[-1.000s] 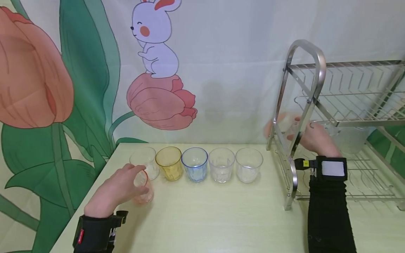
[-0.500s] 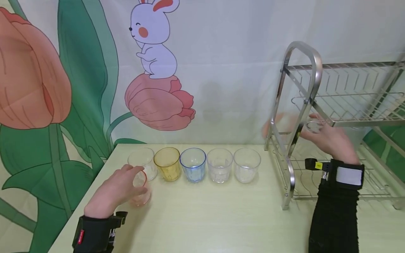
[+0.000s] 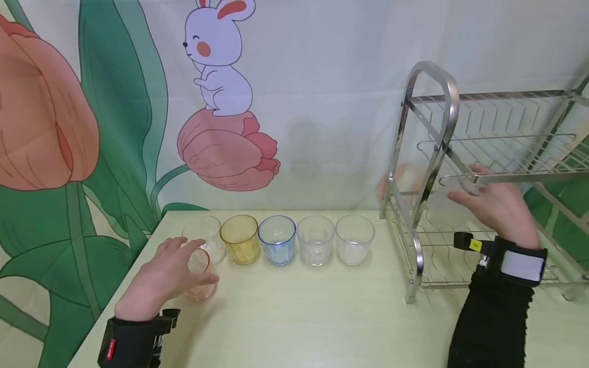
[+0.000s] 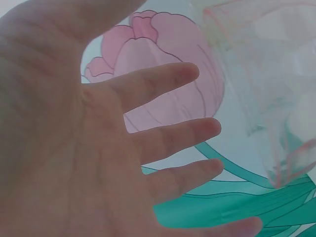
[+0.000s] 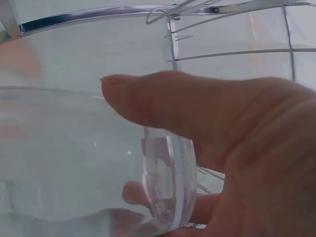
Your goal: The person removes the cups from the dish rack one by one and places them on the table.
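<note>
My left hand (image 3: 167, 276) is beside a red-rimmed pinkish glass (image 3: 202, 291) that stands on the table. In the left wrist view its fingers (image 4: 173, 136) are spread and straight, with a gap to the glass at upper right. On the right, my right hand (image 3: 501, 209) reaches into the lower level of a metal dish rack (image 3: 450, 107). It grips the handle of a clear jug-like vessel (image 5: 64, 153), thumb over the handle's top and fingers curled through behind. The vessel's body lies left of the hand, faint in the head view and partly behind the rack's frame.
Along the table's back edge runs a row of glasses: a clear one (image 3: 213, 248), an amber one (image 3: 241, 248), a blue-rimmed one (image 3: 278, 248) and two more clear ones (image 3: 315, 245). A printed curtain (image 3: 340, 128) hangs behind. Wire shelves (image 3: 511, 153) overhang the right hand.
The right hand has moved rightward within the rack and turned, with the clear vessel now to its left. The left hand's fingers have spread a little beside the red-rimmed glass.
</note>
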Demonstrator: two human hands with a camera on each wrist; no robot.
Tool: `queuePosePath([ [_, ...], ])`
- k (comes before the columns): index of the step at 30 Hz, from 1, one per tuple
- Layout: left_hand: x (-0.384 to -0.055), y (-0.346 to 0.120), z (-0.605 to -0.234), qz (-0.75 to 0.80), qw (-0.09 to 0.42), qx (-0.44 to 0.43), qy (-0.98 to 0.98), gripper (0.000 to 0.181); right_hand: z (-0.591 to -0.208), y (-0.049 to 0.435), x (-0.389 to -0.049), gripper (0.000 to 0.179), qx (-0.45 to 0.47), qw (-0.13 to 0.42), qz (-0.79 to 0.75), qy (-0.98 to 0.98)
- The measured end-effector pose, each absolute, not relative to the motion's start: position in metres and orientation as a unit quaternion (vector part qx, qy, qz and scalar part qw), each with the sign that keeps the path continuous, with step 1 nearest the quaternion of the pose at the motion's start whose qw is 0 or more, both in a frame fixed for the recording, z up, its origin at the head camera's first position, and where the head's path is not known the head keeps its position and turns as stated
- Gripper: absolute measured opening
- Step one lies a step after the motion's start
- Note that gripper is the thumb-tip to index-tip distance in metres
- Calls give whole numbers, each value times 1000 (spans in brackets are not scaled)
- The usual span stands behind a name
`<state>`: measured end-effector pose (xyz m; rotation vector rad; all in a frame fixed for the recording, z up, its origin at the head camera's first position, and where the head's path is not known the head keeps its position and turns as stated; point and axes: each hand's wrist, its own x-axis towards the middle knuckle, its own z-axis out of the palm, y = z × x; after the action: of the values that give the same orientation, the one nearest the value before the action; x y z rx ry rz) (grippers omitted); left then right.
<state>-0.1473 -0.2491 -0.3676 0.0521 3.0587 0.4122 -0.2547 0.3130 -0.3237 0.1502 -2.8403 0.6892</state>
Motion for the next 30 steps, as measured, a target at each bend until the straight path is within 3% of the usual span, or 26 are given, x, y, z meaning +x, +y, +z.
queuePosePath([
  [10, -142, -232, -357, 144, 19, 46, 988, 94, -319, 324, -232, 84, 22, 133, 240, -961],
  [19, -148, -215, -343, 183, 1, 84, 980, 94, -320, 324, -219, 60, 30, 143, 268, -952],
  [30, -148, -198, -339, 213, 26, 85, 973, 94, -320, 320, -202, 80, -4, 123, 285, -951],
])
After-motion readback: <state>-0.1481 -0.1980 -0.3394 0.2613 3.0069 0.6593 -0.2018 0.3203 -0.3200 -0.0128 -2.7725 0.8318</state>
